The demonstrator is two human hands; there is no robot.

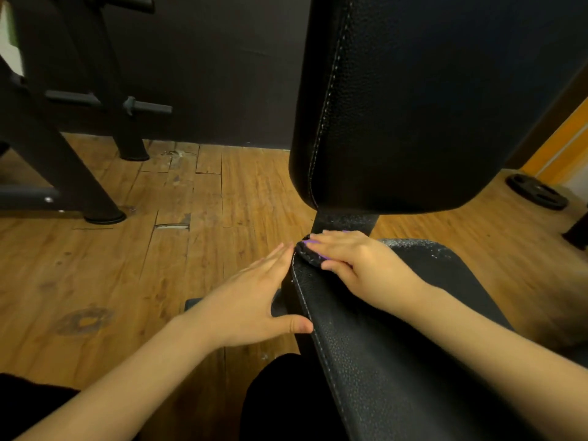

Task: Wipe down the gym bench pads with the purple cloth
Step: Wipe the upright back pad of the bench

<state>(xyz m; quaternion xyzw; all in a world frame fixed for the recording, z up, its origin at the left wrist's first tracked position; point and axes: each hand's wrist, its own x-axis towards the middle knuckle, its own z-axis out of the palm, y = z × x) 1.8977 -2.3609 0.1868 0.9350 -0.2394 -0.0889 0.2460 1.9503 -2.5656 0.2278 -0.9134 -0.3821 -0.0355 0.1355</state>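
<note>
Our right hand (356, 262) presses the purple cloth (313, 249) flat on the seat pad (381, 345), fingers curled round it. The long pad runs away from us. Our left hand (254, 300) lies open against its side.

A single wide-angle head view looks forward and steeply down from close above the seat pad (397, 329), taking in both forearms reaching away from the camera, the upright back pad (429, 106) just ahead and wooden floor (159, 249) at left.
</note>
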